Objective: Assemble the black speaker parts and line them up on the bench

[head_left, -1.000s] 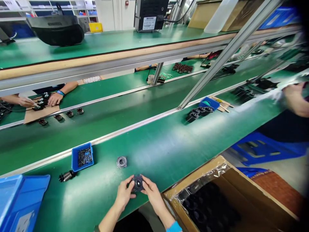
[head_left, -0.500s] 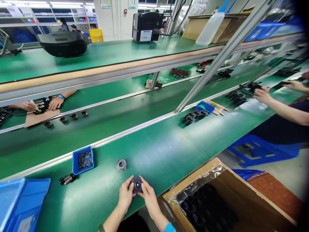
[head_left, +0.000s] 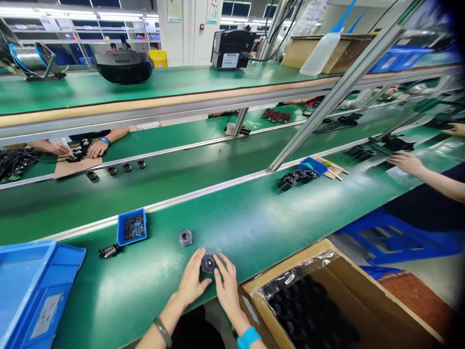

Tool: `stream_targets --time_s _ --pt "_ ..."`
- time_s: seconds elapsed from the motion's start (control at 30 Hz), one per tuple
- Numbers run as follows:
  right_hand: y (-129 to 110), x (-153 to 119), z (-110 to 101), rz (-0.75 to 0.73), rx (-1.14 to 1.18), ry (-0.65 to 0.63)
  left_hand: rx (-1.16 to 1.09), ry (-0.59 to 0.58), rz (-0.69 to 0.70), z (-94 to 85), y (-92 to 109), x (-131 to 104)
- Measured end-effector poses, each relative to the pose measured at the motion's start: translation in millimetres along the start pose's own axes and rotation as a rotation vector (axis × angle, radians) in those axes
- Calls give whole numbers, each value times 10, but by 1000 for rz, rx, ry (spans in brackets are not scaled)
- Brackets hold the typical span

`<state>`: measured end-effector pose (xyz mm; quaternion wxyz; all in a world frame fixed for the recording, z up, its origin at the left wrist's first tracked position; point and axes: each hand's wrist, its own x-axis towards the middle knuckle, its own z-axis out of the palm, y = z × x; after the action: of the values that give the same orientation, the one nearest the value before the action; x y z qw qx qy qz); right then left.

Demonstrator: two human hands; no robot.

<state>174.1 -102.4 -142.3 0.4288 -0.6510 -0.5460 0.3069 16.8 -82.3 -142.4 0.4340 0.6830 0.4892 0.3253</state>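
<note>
A round black lens-like part (head_left: 208,263) with a small bright centre sits between my two hands near the front edge of the green bench. My left hand (head_left: 193,280) curves around its left side, thumb set apart below it. On the right side, my right hand (head_left: 227,282) touches its edge with the fingertips, the other fingers stretched forward. Whether the part rests on the bench is hard to tell. Just beyond it lies a grey ring-shaped housing (head_left: 185,237). Further left are a blue bin of small black rings (head_left: 144,224) and a dark cylindrical tool (head_left: 109,250).
A large blue crate (head_left: 69,257) stands at the left. An open cardboard box (head_left: 363,295) of black parts is beside the bench at right. Several black parts (head_left: 288,181) lie farther along. A co-worker's hand (head_left: 407,162) is at right; another person's hands (head_left: 97,148) are across the bench.
My fingers have loosened from a tight two-handed pinch and spread out around the black part. The view has shifted slightly; the grey housing stays on the bench.
</note>
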Motion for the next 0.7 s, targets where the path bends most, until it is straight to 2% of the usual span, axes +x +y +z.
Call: stream_targets --time_s 0.07,0.13,0.27,0.3,0.33,0.4,0.43,0.5,0.57,0.63,0.7 --pt "-37 -105 24 -45 -81 27 24 2 -25 21 -9 79" --pt "-71 -337 73 -94 -140 23 33 16 -49 41 -30 143" --pt "-132 -910 154 -349 -62 -205 47 30 -68 43 -82 183" --pt "-152 -966 151 -326 -28 -209 53 32 -68 36 -94 184" --pt "-175 -959 138 -232 -11 -173 57 33 -66 30 -105 187" --pt "-216 -770 96 -49 -29 -56 62 32 -60 25 -124 201" --pt "-225 -617 79 -13 -62 -15 62 33 -57 30 -131 209" --pt "-196 -292 75 -62 -152 -20 58 36 -54 62 -140 211" --pt "-97 -30 99 -143 -237 -114 53 42 -54 112 -149 158" --pt "51 163 100 -204 -299 -204 30 48 -78 140 -177 27" --pt "200 362 27 -259 -368 -206 26 80 -111 74 -248 -166"
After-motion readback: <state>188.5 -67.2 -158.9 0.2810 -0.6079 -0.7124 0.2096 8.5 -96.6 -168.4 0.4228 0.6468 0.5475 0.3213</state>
